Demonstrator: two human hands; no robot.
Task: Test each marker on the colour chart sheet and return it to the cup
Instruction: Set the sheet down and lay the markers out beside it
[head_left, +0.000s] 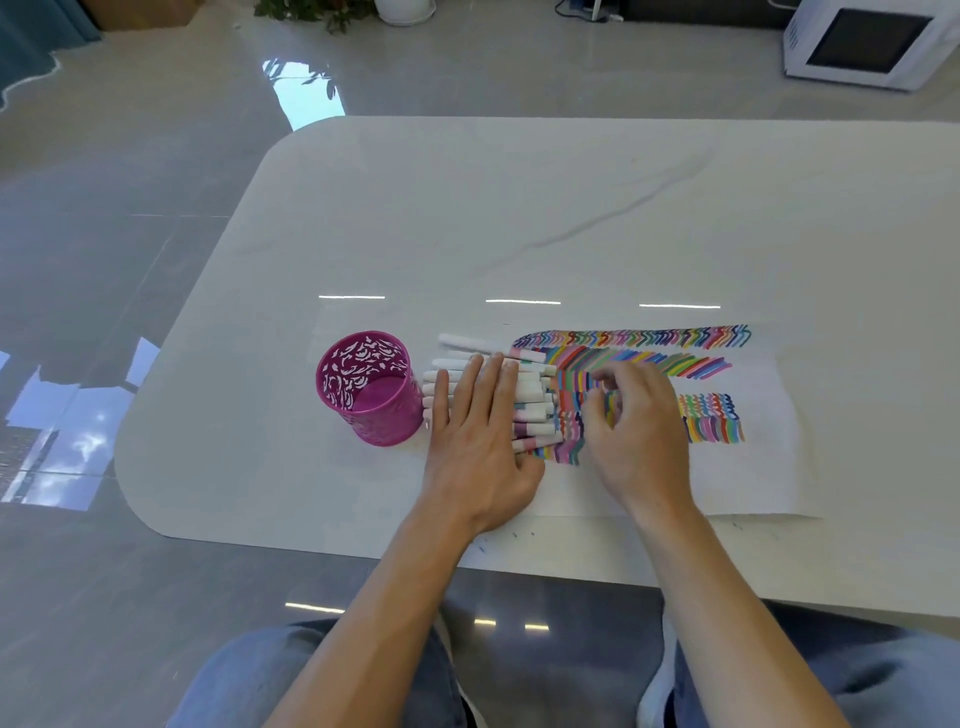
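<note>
A magenta cut-out metal cup (370, 388) stands upright on the white table with nothing visible inside. To its right lies a row of several white markers (530, 387), side by side with their coloured ends toward the sheet. My left hand (480, 441) lies flat on that row with straight fingers. The colour chart sheet (737, 467) is covered with rows of coloured strokes. My right hand (636, 421) hovers over the sheet's left part with fingers curled toward the marker ends; nothing shows in its grip.
The white marble-look table (519, 218) has rounded corners and a front edge close to my knees. Beyond it is a glossy grey floor, a white microwave (867, 41) at the far right and a potted plant (332, 10) at the top.
</note>
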